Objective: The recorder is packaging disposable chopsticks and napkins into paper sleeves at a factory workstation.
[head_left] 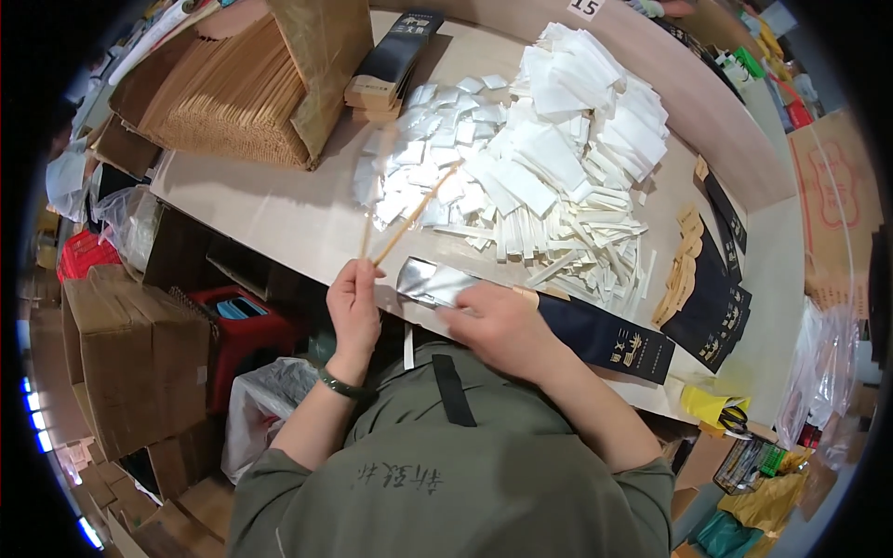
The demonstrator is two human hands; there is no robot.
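Note:
My left hand (pixel 355 305) is at the table's front edge, fingers pinched around the lower end of a thin orange-brown strip (pixel 409 221). The strip slants up toward the small packets; a paler, blurred strip rises beside it. My right hand (pixel 498 316) lies over a shiny silver pouch (pixel 430 279), its fingers curled and partly hidden, so I cannot tell whether it grips the pouch. A flat black packet (pixel 609 339) with gold print extends right from under that hand. Beyond the hands lie small clear-and-white packets (pixel 446 130) and a heap of white paper strips and sachets (pixel 558 149).
An open carton (pixel 326 65) packed with brown folded sheets (pixel 228 102) stands at the far left. Beside it is a stack of black packets (pixel 395 56). More black-and-brown packets (pixel 707 298) lie right. Scissors (pixel 733 418) rest near the right corner. Left of me are a red stool (pixel 223 363) and boxes (pixel 139 363).

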